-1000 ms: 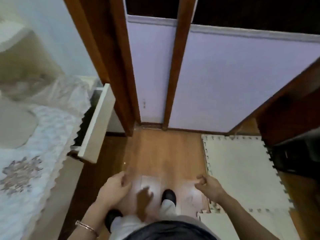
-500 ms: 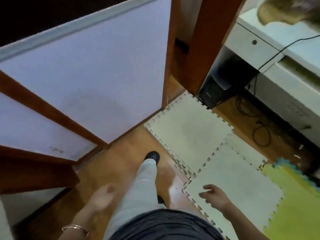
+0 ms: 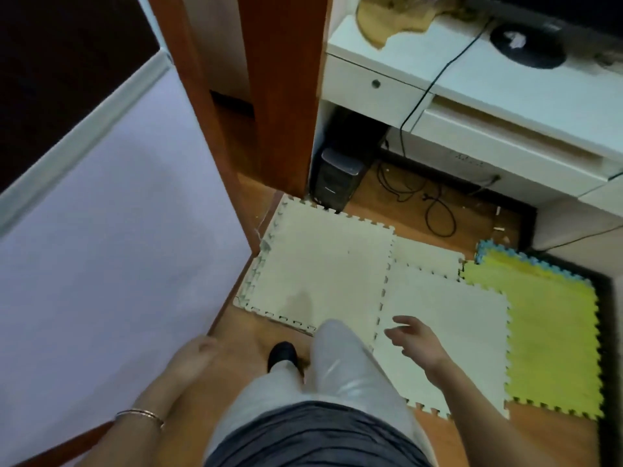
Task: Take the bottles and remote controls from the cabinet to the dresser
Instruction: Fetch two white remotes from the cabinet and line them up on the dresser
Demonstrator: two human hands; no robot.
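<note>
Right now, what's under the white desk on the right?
Under the white desk: a black speaker box and loose black cables on the wooden floor. Further back is in shadow. No bottles or remotes visible there.

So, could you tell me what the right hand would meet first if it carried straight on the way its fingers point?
Probably nothing close: the right hand is open and empty, its fingers aimed left and forward over the cream foam mat, towards the wooden door frame. Depth is unclear.

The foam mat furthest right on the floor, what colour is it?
Bright yellow-green foam mat, with a blue piece peeking out at its top edge; seen in the head view.
</note>
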